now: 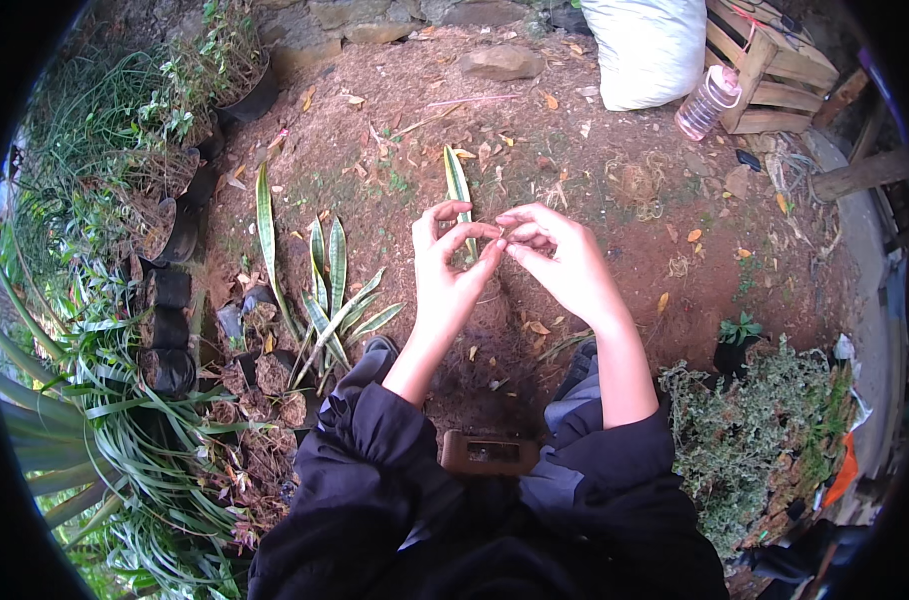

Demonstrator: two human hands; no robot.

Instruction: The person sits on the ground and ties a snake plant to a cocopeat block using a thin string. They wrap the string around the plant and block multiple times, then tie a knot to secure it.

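Note:
My left hand (454, 251) and my right hand (559, 259) meet fingertip to fingertip above the soil. Something tiny and thin seems pinched between them, too small to identify. Behind my left fingers, a snake plant leaf (456, 172) with yellow edges lies or stands at the ground; its lower part is partly hidden by my hand. To the left, several snake plant leaves (337, 259) spread in a clump, beside a longer snake plant leaf (265, 217). Below my hands is a dark mound of damp soil (484, 337).
Potted plants in black bags (171, 289) line the left side. A white sack (642, 52), a pink-tinted plastic bottle (708, 103) and a wooden crate (788, 75) stand at the upper right. Grey-green foliage (747, 442) fills the lower right. A stone (502, 62) lies far ahead.

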